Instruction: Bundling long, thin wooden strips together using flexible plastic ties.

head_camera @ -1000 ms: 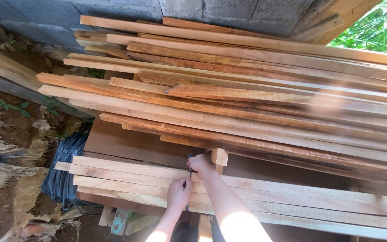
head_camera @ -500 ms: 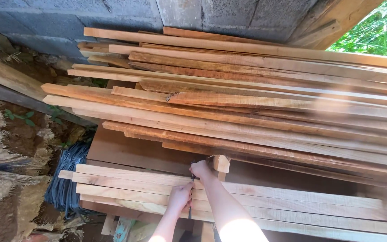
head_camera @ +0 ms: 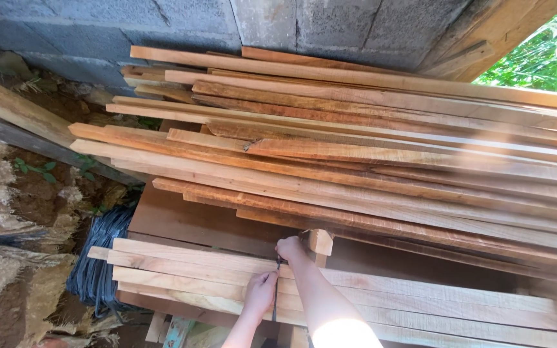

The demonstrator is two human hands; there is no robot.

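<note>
A thin dark strap (head_camera: 276, 290) runs from far to near across the near bundle of pale planks (head_camera: 420, 296), at its left-of-middle part, low in the view. It lies tight against the wood, which suggests it is there to bind these few boards into 1 pack.

The right hand (head_camera: 289, 248) is closed, pinching the strap at the far edge of the bundle, just beside a short upright wooden post (head_camera: 320, 242) that stands behind the planks. The left hand (head_camera: 260, 292) is also closed, gripping the strap on the top face nearer the person. With 1 hand at each end of the visible length, the strap is held taut and square to the boards. Whether the dark strip is a band, a cord or a slim tool I cannot tell.

The bundle lies flat with its ends roughly flush at the left, resting on supports (head_camera: 162, 325) partly hidden below. Behind it, farther off, a much larger stack of reddish planks (head_camera: 369, 142) leans back toward a grey block wall (head_camera: 162, 22). To the left, a roll of black cord or sheeting (head_camera: 98, 258) sits on bare earth (head_camera: 8, 212). Green foliage (head_camera: 549, 58) shows at far right.
</note>
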